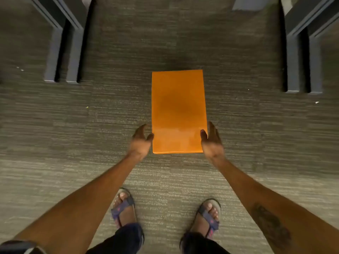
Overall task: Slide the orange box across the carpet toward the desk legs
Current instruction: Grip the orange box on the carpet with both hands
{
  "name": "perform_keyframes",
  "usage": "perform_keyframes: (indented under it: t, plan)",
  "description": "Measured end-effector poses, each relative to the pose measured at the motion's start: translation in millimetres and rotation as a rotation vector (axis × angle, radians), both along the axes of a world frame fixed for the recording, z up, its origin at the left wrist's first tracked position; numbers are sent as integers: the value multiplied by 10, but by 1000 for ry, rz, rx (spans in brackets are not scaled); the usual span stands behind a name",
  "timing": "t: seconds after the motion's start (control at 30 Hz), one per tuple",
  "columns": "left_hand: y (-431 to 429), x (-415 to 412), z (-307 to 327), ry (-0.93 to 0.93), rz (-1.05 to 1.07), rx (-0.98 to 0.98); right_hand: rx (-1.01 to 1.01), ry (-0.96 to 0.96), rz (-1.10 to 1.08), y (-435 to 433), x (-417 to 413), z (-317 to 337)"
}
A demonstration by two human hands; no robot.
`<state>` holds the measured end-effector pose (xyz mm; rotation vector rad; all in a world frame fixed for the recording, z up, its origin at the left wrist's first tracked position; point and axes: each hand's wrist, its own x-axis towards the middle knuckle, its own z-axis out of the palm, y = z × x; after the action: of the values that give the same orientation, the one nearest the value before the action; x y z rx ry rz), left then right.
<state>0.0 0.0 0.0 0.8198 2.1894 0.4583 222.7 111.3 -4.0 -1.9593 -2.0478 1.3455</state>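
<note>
A plain orange box (178,110) lies lengthwise on the grey carpet (110,125), its far end pointing between two sets of desk legs. My left hand (140,141) presses against the box's near left side, thumb on the edge. My right hand (211,139) presses against the near right side, thumb resting on the top face. Both hands clasp the near end of the box between them. The view is a little blurred.
Grey desk legs (62,57) stand at the far left and another pair of desk legs (302,61) at the far right, with open carpet between them. My sandalled feet (124,208) stand just behind the box. Small white scraps (317,102) dot the carpet.
</note>
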Motion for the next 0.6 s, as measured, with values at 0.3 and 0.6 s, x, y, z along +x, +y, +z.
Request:
perform_keyframes:
  t: [0.3,0.6]
  plan:
    - [57,159,-780,-154,263,-171,-91,7,-207,72,-96,-699]
    - [-106,183,-1235,-287,313,2,-62,89,-281,155,-54,-1117]
